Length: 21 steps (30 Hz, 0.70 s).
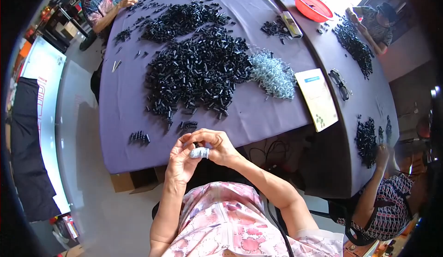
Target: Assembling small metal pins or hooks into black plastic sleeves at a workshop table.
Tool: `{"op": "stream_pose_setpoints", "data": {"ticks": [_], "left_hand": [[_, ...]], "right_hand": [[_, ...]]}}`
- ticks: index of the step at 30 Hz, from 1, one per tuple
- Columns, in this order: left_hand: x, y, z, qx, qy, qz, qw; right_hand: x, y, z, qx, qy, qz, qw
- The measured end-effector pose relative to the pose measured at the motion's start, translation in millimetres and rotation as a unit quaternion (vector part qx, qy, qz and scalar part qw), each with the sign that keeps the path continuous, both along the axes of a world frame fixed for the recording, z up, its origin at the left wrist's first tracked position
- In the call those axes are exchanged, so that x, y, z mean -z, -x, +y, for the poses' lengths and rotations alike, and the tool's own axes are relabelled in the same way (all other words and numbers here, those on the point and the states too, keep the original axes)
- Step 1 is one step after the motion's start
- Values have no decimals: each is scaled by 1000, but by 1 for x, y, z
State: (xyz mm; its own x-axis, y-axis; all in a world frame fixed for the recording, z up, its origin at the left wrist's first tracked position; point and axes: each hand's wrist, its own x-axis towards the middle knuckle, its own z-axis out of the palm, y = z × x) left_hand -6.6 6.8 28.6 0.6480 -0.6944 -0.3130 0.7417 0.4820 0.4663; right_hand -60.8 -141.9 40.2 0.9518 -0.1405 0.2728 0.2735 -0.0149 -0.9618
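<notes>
The left hand [179, 159] and right hand [219, 147] pinch a small black piece [197, 144]. Before them, glossy black cylindrical pieces [194, 70] heap the purple cloth-covered desk [258, 124].

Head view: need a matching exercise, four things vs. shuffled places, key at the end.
Things
1. Biggest black pile
2. Nearer clear heap
3. Red basin
4. Eyeglasses

Places
A. Just right of the pale yellow booklet
B. Straight ahead of the left hand and right hand
C. Toward the upper right of the picture, well beyond the booklet
D. Between the biggest black pile and the booklet

Pairs: 1-B, 2-D, 3-C, 4-A
</notes>
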Motion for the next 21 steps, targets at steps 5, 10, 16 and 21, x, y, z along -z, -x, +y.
{"op": "stream_pose_setpoints", "data": {"ticks": [5, 10, 16, 21], "left_hand": [[-5, -5, 3, -28, -114, -65, 991], [8, -31, 47, -146, -410, -383, 815], [5, -48, 62, -170, -548, -571, 587], [14, -53, 65, -196, -570, -637, 480]], "right_hand": [[-22, 14, -20, 92, 264, -8, 960], [-9, 37, -124, 306, 495, 67, 810], [2, 39, -160, 279, 564, 137, 765], [9, 35, -167, 277, 575, 180, 748]]}}
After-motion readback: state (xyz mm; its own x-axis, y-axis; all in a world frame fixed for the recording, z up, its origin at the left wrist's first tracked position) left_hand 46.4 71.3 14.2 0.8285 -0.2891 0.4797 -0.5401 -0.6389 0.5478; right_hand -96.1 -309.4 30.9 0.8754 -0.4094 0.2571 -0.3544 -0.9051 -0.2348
